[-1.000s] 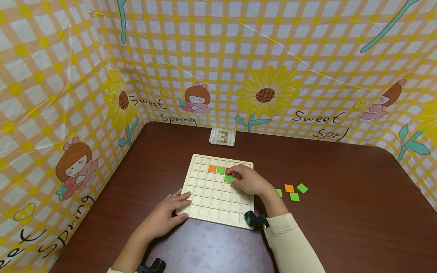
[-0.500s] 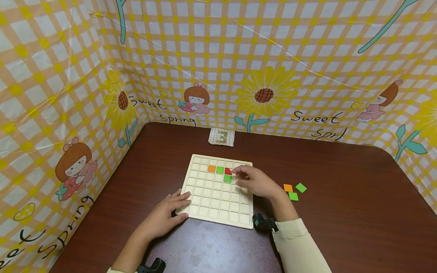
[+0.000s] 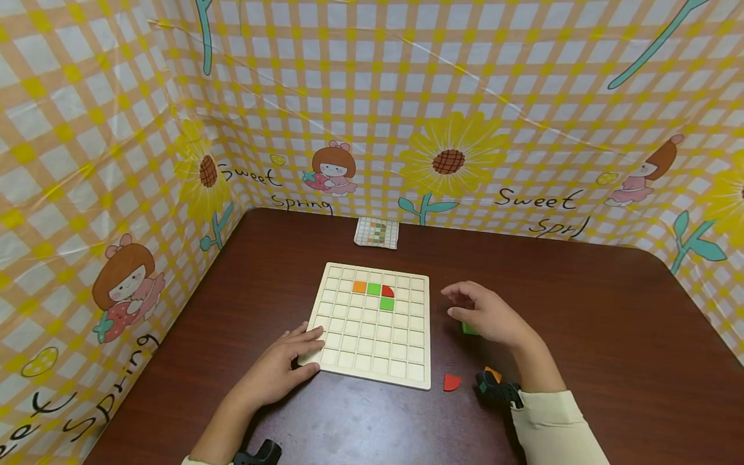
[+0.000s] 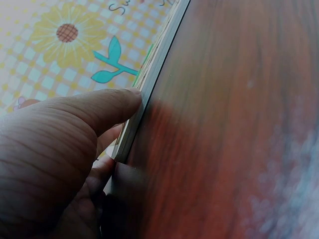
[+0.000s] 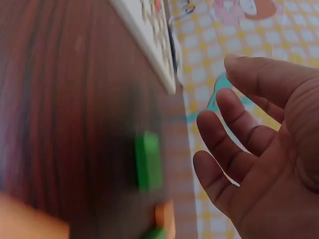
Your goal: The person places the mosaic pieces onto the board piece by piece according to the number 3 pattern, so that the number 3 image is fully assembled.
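Left hand (image 3: 289, 358), fingers spread, rests on the near-left corner of the board (image 3: 369, 345), which lies on the table (image 3: 360, 420). Right hand (image 3: 489, 314) hovers right of the board, fingers parted and loosely bent, a green tile (image 3: 469, 329) partly hidden beneath. Rounded red tile (image 3: 451, 383) lies near the board's near-right corner. Four tiles sit on the board; patterned card (image 3: 376, 233) by the wall.

The head view is brightly and evenly lit; a pale glare is spread on the tabletop (image 3: 349, 426) at six o'clock. In the left wrist view — distinctly dimmer — the left hand (image 4: 50, 154) is deeply shaded toward seven o'clock, and a cool sheen is seen at four. In the right wrist view, the green tile (image 5: 149, 162) at six and the orange shape (image 5: 30, 219) at eight are blurred.
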Demonstrator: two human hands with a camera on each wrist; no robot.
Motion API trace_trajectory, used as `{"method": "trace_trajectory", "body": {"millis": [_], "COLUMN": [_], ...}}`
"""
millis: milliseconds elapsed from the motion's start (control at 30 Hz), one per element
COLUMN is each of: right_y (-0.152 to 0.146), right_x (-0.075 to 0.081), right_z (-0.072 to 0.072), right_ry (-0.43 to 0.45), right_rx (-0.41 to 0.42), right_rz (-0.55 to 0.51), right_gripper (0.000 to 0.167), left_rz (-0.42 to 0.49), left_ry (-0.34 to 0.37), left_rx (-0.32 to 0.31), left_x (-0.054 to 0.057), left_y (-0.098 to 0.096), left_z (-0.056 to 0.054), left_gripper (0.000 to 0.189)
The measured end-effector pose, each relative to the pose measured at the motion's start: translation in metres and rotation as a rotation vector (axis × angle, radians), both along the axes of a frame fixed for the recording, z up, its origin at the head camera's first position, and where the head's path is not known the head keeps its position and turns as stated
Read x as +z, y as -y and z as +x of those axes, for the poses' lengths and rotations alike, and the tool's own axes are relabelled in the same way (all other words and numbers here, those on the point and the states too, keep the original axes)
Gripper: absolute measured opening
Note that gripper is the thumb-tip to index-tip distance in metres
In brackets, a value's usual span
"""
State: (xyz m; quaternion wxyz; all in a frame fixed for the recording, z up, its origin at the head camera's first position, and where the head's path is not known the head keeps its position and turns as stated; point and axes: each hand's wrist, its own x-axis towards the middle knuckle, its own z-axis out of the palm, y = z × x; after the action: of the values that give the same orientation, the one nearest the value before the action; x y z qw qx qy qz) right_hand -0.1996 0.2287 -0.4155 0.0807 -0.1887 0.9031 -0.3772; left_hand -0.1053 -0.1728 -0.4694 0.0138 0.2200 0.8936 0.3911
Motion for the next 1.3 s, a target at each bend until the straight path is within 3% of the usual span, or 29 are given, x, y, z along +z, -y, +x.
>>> {"method": "trace_trajectory", "body": {"millis": [600, 1300], "right_y": [-0.062, -0.061], "right_x": [-0.013, -0.023], "right_z": [0.012, 0.001], "right_ry": [-0.056, -0.098], "right_rx": [-0.098, -0.049], "right_rz": [0.165, 0.252], "right_gripper": [0.034, 0.031], "left_rz": [0.007, 0.004], "left_ry": [0.012, 0.006], "left_rx": [0.003, 0.000], "left_x": [-0.001, 0.000], "left_y": [0.001, 0.001], "left_z": [0.001, 0.001], "left_gripper": [0.040, 0.040]}}
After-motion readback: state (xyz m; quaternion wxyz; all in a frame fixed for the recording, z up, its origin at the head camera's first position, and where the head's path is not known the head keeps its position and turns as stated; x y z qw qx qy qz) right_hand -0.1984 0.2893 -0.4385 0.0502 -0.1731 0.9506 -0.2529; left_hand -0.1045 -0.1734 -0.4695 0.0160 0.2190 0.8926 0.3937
